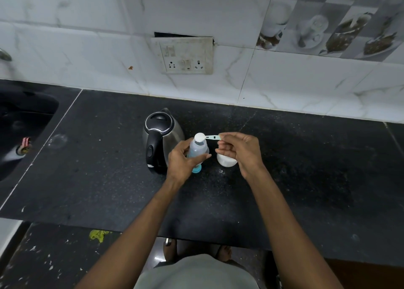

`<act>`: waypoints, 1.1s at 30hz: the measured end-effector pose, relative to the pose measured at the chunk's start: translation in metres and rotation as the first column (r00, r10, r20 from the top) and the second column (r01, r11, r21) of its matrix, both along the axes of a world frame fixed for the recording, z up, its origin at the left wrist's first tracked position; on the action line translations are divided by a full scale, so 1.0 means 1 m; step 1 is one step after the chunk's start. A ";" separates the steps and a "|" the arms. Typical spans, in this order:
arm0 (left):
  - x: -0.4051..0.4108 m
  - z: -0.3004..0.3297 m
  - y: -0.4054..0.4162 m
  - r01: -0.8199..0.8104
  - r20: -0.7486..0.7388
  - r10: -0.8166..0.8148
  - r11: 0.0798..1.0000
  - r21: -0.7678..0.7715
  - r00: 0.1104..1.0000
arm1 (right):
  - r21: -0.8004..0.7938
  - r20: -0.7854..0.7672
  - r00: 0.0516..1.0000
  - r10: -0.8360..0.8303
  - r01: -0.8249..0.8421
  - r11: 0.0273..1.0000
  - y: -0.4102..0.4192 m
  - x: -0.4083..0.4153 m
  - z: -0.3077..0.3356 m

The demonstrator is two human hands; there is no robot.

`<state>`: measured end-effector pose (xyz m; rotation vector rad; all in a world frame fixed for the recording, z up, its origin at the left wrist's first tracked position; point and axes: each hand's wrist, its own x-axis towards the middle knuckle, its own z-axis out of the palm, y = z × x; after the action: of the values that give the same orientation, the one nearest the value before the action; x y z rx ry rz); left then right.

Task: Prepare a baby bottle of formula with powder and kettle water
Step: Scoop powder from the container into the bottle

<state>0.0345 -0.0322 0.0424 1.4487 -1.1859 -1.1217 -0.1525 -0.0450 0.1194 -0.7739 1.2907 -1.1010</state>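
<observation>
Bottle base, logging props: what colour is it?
Blue, on the bottle base below the left hand, in the head view.

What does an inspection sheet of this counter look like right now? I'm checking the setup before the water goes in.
Surface: black stone counter, white powder specks near the bowl.
Job's things: baby bottle upright, open; heaped scoop over its mouth; bowl of powder beside it; kettle, lid closed.
Clutter: blue bottle cap at the bottle's base.
Grips: left hand holds bottle; right hand pinches scoop handle.
Cables: nothing seen.
Surroundings: wall sockets, sink, tiled wall.
</observation>
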 end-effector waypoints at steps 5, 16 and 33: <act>0.000 0.000 0.000 0.009 0.042 -0.008 1.000 -0.027 0.999 | 0.007 -0.029 0.999 0.015 -0.015 1.000 0.002 -0.002 -0.004; -0.004 -0.002 -0.002 -0.004 0.061 0.005 1.000 -0.018 0.998 | -0.145 -0.229 0.972 0.051 -0.086 0.986 0.000 -0.005 -0.001; -0.005 -0.011 -0.005 0.008 0.023 -0.008 1.000 0.006 1.000 | -0.495 -0.770 0.632 -0.087 -0.508 0.705 0.019 -0.010 -0.005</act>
<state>0.0298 -0.0367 0.0317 1.4663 -1.2059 -1.1175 -0.1627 -0.0265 0.1141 -2.1101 1.3661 -1.0633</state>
